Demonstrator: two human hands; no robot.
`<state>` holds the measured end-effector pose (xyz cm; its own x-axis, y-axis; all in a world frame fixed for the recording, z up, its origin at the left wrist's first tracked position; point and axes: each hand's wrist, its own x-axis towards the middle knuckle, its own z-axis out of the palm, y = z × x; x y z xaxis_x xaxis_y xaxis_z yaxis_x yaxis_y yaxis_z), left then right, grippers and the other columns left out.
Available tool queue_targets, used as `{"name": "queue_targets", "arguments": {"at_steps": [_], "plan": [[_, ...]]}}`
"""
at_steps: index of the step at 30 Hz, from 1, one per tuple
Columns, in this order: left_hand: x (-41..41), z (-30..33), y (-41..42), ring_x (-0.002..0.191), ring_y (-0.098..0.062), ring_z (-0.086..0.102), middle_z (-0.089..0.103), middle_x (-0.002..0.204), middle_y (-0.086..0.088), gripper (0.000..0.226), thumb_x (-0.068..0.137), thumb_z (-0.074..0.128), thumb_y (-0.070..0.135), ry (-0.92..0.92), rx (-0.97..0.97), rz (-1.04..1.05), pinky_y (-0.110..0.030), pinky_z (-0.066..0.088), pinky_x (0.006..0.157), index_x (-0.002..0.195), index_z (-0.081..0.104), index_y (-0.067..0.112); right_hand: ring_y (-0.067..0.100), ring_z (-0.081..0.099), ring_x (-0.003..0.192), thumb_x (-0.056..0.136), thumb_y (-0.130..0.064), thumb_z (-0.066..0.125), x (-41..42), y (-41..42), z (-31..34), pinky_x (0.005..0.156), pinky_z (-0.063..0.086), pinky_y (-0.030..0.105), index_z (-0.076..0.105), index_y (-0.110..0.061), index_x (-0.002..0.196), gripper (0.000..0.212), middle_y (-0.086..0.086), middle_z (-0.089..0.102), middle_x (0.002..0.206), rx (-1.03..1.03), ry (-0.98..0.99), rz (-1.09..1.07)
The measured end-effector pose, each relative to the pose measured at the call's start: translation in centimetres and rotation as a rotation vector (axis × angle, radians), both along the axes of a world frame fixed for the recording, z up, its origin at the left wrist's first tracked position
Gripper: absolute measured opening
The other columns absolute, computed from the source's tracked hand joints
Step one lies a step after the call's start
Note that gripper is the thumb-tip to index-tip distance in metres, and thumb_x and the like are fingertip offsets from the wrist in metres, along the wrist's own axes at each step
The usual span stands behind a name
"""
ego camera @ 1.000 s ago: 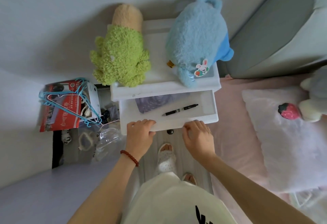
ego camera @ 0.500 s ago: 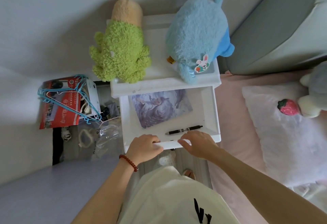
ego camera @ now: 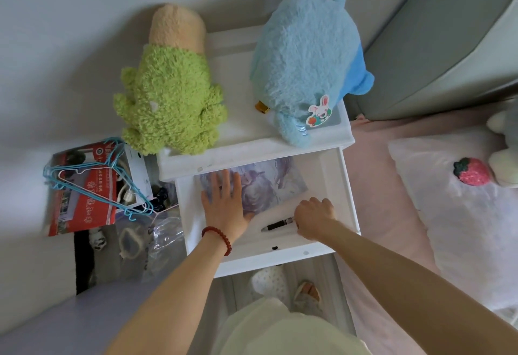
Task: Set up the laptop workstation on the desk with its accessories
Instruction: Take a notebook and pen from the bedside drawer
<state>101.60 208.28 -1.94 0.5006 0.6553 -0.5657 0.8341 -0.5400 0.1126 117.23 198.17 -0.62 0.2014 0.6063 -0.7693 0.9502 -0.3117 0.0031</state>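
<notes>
Both hands are down inside the open drawer (ego camera: 330,175) of a white bedside cabinet (ego camera: 252,147), which suggests the step in hand is fetching accessories for the workstation rather than arranging anything on a desk; no laptop or desk shows in this view. The left hand (ego camera: 224,203) lies flat with its fingers spread, palm pressed on a printed mat (ego camera: 269,183) that looks like a mouse pad, lying on the drawer floor toward the back and left. The right hand (ego camera: 314,214) is curled at the right end of a black pen (ego camera: 277,225), its fingers gathered against that end; whether they have actually closed on the barrel cannot be told, since the knuckles hide the contact. The pen lies near the front wall of the drawer, just beside the mat's front edge and between the two wrists. Its long axis runs almost left to right across the drawer, tilted slightly so the right end sits a little farther back, and its pale tip points left toward the left forearm. The next move likely calls for a firm pinch on the pen and for the left fingers to catch an edge of the flat mat, which may be awkward to peel up. A green plush toy (ego camera: 171,102) and a blue plush toy (ego camera: 305,54) sit on the cabinet top, clear of the drawer.
</notes>
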Motion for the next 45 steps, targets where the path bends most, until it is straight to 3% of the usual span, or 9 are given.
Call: {"name": "queue_targets", "arguments": {"at_steps": [10,14,16,19,23,29,34,39,45], "plan": [[-1.1,0.3,-1.4,0.143,-0.03,-0.013,-0.013,0.156,-0.005,0.075,0.09,0.047,0.039,-0.006,-0.032,-0.008,-0.055,0.015,0.112,0.148,0.002,0.021,0.025,0.046,0.114,0.089,-0.011,0.047,0.4,-0.5,0.3,0.097,0.032,0.037,0.057,-0.012,0.112,0.025,0.006,0.056,0.117,-0.03,0.008,-0.041],[-0.2,0.3,0.0,0.132,-0.041,0.033,0.037,0.142,-0.02,0.055,0.08,0.064,0.023,-0.162,0.121,0.029,-0.057,0.036,0.1,0.131,0.045,0.012,0.024,0.051,0.087,0.088,-0.009,0.045,0.8,-0.5,1.0,0.1,0.03,0.039,0.054,-0.015,0.101,0.016,0.0,0.057,0.082,-0.003,0.103,-0.059],[0.5,-0.3,1.3,0.118,-0.044,0.048,0.05,0.129,-0.023,0.057,0.074,0.07,0.026,-0.159,0.156,0.036,-0.057,0.044,0.09,0.124,0.051,0.006,0.023,0.053,0.088,0.089,-0.011,0.045,1.0,-0.9,1.2,0.102,0.03,0.04,0.052,-0.014,0.106,0.019,0.002,0.062,0.09,0.003,0.187,-0.108],[1.5,-0.9,2.9,0.121,-0.045,0.045,0.05,0.13,-0.026,0.073,0.073,0.071,0.042,-0.119,0.163,0.092,-0.062,0.038,0.094,0.127,0.047,0.001,0.025,0.056,0.106,0.09,-0.024,0.049,1.0,-1.5,1.1,0.092,0.038,0.038,0.058,-0.01,0.116,0.031,0.006,0.06,0.117,-0.096,0.322,-0.237],[1.9,-0.8,3.7,0.121,-0.044,0.045,0.055,0.124,-0.028,0.075,0.068,0.072,0.05,-0.116,0.158,0.148,-0.061,0.027,0.1,0.118,0.053,-0.004,0.023,0.056,0.091,0.084,-0.021,0.057,0.8,-1.3,0.3,0.081,0.042,0.034,0.059,-0.009,0.101,0.021,0.003,0.062,0.096,-0.176,0.318,-0.336],[1.9,0.2,2.3,0.081,-0.04,0.062,0.062,0.093,-0.026,0.086,0.036,0.084,0.057,-0.101,0.119,0.122,-0.046,0.049,0.066,0.094,0.059,0.0,0.023,0.051,0.091,0.089,-0.018,0.048,1.1,-1.1,1.3,0.09,0.036,0.036,0.052,-0.01,0.099,0.013,0.005,0.057,0.098,-0.168,0.288,-0.324],[1.9,1.8,1.2,0.056,-0.026,0.059,0.062,0.067,-0.007,0.074,0.062,0.042,0.073,-0.183,0.26,-0.021,-0.03,0.043,0.05,0.085,0.061,0.006,0.024,0.06,0.095,0.084,-0.015,0.058,0.6,-1.3,1.2,0.085,0.046,0.034,0.06,-0.007,0.112,0.028,0.008,0.066,0.109,-0.156,0.316,-0.393],[1.2,3.2,-0.4,0.057,-0.023,0.061,0.065,0.069,-0.003,0.041,0.06,0.085,0.025,-0.36,0.317,-0.093,-0.028,0.048,0.054,0.091,0.061,0.01,0.024,0.06,0.096,0.09,-0.023,0.05,1.2,-1.7,3.7,0.086,0.044,0.033,0.065,-0.018,0.104,0.021,0.003,0.068,0.105,0.11,0.345,-0.509],[0.5,7.0,-2.0,0.078,-0.023,0.063,0.067,0.096,-0.002,0.065,0.078,0.063,0.018,-0.462,0.131,-0.168,-0.033,0.047,0.068,0.137,0.036,0.017,0.018,0.058,0.079,0.092,-0.016,0.053,1.4,-2.4,7.8,0.071,0.043,0.026,0.058,-0.012,0.101,0.011,-0.003,0.063,0.081,0.485,0.476,-0.773]]}}
